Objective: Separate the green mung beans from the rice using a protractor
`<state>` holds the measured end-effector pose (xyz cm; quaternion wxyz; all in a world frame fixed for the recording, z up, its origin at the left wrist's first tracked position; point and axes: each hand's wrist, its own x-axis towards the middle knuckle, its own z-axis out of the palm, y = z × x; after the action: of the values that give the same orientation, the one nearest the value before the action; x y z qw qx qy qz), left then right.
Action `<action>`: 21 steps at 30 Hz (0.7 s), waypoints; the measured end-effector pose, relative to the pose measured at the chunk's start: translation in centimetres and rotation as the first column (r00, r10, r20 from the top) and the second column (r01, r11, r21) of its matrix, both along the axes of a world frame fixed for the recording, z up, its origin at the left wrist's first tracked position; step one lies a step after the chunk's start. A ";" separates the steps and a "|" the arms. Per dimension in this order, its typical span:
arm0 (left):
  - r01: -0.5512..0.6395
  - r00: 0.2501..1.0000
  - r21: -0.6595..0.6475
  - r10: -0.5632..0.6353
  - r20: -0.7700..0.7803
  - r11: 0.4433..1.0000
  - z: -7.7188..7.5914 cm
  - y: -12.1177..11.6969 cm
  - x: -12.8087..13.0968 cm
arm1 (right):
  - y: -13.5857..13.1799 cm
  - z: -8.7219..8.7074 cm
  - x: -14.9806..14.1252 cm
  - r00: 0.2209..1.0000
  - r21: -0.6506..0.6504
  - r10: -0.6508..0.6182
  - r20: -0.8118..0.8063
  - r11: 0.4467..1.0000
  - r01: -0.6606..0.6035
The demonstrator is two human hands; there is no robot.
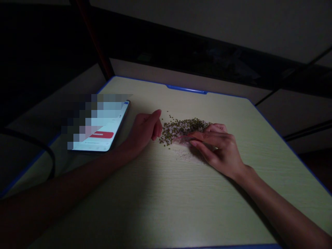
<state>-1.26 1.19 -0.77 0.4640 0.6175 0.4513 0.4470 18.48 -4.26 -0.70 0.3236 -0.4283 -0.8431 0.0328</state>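
Observation:
A loose pile of small green beans mixed with whitish grains (178, 127) lies on the table. Along its near side is a scatter of pale grains (188, 155). My right hand (223, 147) is at the right end of the pile, thumb and fingers pinching a thin, pinkish, partly see-through flat piece (181, 139) whose edge reaches into the grains. At the left end, my left hand (145, 131) rests on its side with fingers curled inward, close to the nearest beans. The inside of that hand is hidden, so whatever it may hold does not show.
A phone (103, 138) with a lit screen stands to the left, partly covered by blurred blocks. The pale table (160, 207) has a blue rim and a blue handle-like strip (186, 90) at its far edge. A dark cable (53, 155) curves at the left.

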 end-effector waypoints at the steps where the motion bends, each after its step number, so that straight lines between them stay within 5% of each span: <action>1: -0.011 1.000 0.002 0.011 0.013 1.000 0.1 0.0 0.0 | 0.0 0.0 0.0 1.000 0.002 0.012 -0.001 1.000 -0.012; 21: -0.021 0.999 -0.029 0.022 0.027 0.999 0.3 -0.2 0.2 | 0.2 -0.1 -0.1 0.998 0.011 0.050 0.032 0.999 -0.050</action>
<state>-1.04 1.03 -0.45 0.4741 0.5998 0.4577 0.4539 18.37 -4.04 -0.82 0.3116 -0.4057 -0.8588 0.0290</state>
